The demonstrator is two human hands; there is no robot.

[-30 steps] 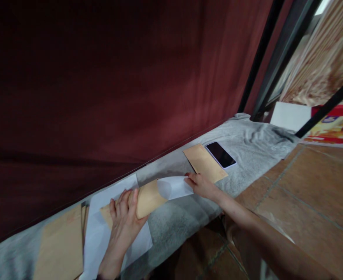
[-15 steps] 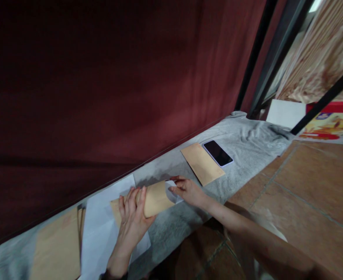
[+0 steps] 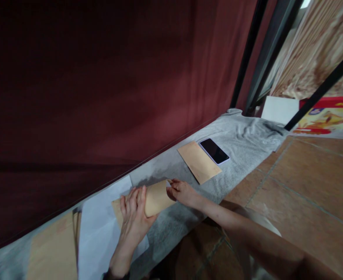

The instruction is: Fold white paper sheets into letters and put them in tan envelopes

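On grey cloth [image 3: 189,217]: left hand [image 3: 134,217] grips brown envelope [image 3: 153,199] (bowed); right hand [image 3: 183,192] fingertips pinch its end.

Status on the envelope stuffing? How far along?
Done: one flat brown envelope lies by the phone; whether it is filled cannot be told. In hand: left hand grips a brown envelope, right hand at its open end, only a sliver of white paper showing there. Left: white sheets and more brown envelopes lie at the near end.
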